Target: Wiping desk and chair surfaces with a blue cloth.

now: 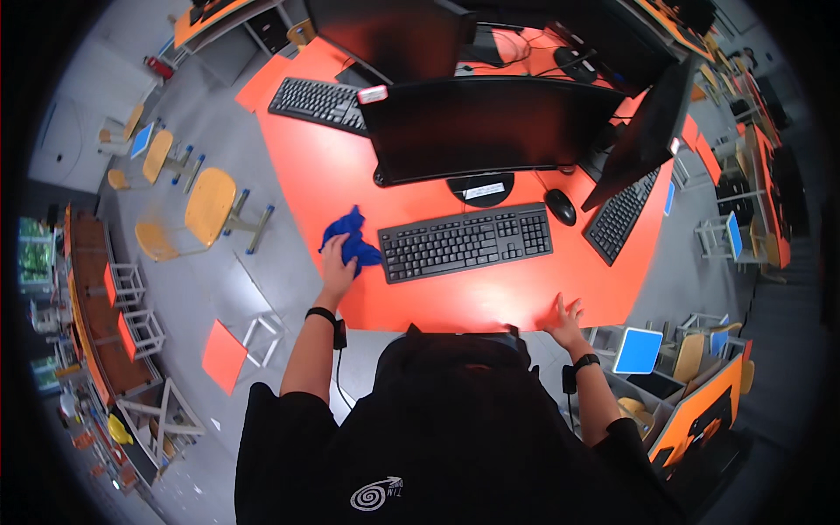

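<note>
My left hand (338, 266) rests on a crumpled blue cloth (354, 244) on the orange desk (446, 295), just left of a black keyboard (467, 241). Its fingers are spread over the cloth; whether they grip it is hard to tell. At the desk's front edge, right of the keyboard, my right hand (566, 323) has its fingers apart and holds nothing. A black computer mouse (560, 207) lies beside the keyboard's upper right corner. Behind the keyboard stands a dark monitor (492, 128) on a round black base (481, 189).
A second keyboard (318, 104) lies at the desk's back left, a third (622, 215) at the right under a tilted-looking monitor (646, 134). Cables (512, 56) run behind the monitors. Wooden chairs (210, 205) and stools (638, 350) stand around the desk.
</note>
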A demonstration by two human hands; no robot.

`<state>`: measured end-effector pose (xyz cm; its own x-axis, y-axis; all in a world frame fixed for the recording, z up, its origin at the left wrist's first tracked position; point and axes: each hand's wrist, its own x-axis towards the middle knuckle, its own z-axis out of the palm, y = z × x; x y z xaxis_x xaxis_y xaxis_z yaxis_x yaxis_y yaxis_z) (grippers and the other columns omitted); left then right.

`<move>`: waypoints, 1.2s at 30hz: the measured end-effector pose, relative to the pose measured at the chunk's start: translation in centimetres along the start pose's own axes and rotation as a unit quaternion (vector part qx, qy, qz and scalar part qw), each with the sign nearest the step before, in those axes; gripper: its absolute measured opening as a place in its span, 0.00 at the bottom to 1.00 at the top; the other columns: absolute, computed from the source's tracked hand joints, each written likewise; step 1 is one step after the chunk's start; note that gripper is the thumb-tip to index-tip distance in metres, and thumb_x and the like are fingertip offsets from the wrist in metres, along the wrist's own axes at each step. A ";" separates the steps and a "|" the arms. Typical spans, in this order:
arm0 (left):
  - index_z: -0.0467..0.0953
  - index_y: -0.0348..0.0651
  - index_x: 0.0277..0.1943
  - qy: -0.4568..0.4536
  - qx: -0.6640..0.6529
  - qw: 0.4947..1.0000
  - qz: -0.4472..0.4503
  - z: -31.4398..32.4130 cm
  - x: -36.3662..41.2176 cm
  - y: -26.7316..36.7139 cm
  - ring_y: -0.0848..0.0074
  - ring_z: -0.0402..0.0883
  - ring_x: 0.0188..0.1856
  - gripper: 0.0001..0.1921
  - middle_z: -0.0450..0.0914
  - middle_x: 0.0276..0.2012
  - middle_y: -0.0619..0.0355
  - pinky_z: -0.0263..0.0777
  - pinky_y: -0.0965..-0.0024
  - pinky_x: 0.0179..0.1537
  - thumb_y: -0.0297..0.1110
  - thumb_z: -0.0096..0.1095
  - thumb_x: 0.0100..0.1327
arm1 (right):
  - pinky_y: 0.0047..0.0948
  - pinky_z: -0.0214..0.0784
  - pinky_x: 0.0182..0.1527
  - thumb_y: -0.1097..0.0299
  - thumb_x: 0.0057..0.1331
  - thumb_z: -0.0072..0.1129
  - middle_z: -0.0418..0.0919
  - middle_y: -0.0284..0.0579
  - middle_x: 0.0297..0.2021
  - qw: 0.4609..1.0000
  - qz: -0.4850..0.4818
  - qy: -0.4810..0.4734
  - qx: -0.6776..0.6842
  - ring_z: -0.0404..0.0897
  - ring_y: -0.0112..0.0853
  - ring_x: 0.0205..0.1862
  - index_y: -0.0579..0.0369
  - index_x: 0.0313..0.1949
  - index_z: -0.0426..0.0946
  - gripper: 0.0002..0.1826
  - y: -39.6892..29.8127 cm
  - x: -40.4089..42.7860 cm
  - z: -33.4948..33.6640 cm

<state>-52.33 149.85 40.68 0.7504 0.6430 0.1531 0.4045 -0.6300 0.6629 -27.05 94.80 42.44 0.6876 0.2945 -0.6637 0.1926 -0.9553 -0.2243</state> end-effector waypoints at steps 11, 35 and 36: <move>0.80 0.48 0.53 -0.172 0.177 0.968 0.038 9.1 14.5 9.9 0.54 0.80 0.48 0.21 0.82 0.46 0.47 0.74 0.54 0.52 0.36 0.70 0.54 | 0.71 0.32 0.72 0.25 0.52 0.63 0.18 0.75 0.74 0.998 0.038 0.042 -0.016 0.21 0.77 0.73 0.31 0.79 0.36 0.64 -1.8 -0.8 0.2; 0.66 0.42 0.70 -0.025 0.215 0.974 -0.072 -0.7 17.1 -7.8 0.50 0.61 0.72 0.32 0.67 0.70 0.50 0.59 0.54 0.71 0.27 0.63 0.62 | 0.73 0.40 0.71 0.35 0.50 0.72 0.18 0.81 0.72 0.999 0.042 -0.014 -0.010 0.26 0.82 0.72 0.32 0.78 0.30 0.69 -0.4 0.3 -0.5; 0.64 0.42 0.71 -0.018 0.220 0.972 -0.077 0.3 18.7 -7.9 0.49 0.59 0.73 0.32 0.66 0.71 0.50 0.58 0.54 0.72 0.30 0.62 0.65 | 0.74 0.39 0.70 0.34 0.49 0.73 0.21 0.86 0.71 0.999 0.032 -0.010 -0.034 0.27 0.83 0.71 0.35 0.79 0.30 0.71 1.5 0.4 -0.2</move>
<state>-41.31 166.73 38.09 0.6772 0.7344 0.0455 0.6926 -0.6572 0.2973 -26.36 93.53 41.95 0.6858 0.2326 -0.6896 0.1964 -0.9716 -0.1323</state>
